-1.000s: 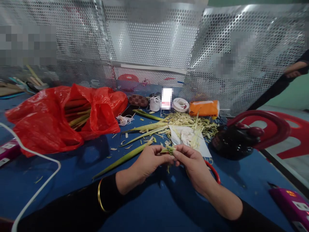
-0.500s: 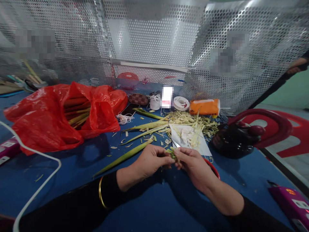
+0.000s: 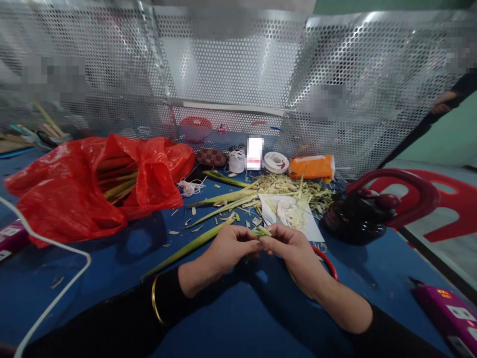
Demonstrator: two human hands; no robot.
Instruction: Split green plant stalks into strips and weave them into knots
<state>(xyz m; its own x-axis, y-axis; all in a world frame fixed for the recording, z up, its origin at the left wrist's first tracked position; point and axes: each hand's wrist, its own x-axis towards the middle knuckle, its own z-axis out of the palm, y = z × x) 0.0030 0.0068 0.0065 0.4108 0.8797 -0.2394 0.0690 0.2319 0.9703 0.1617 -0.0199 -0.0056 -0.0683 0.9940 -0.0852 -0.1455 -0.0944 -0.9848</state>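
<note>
Between my fingertips is a small green leaf piece (image 3: 261, 232), mostly covered by the fingers; its exact shape is hard to make out. My left hand (image 3: 231, 247) pinches it from the left, thumb against fingers. From the other side my right hand (image 3: 292, 247) is closed on it as well. A long green leaf stalk (image 3: 186, 248) lies on the blue table (image 3: 223, 323) beside my left hand. Just beyond the hands, a white paper sheet (image 3: 316, 228) carries pale shreds. Partly hidden by my right hand is a red curved thing (image 3: 328, 262).
An open red plastic bag (image 3: 74, 184) with long stalks stands at left. Behind the hands lie a heap of plant strips (image 3: 278, 185), a ribbon spool (image 3: 276, 162) and an orange pack (image 3: 312, 167). A dark kettle (image 3: 354, 221) stands at right. A white cable (image 3: 55, 298) crosses the left side.
My right fingers have shifted slightly left, over the leaf piece, and the two hands are closer together. The whole view has moved a little.
</note>
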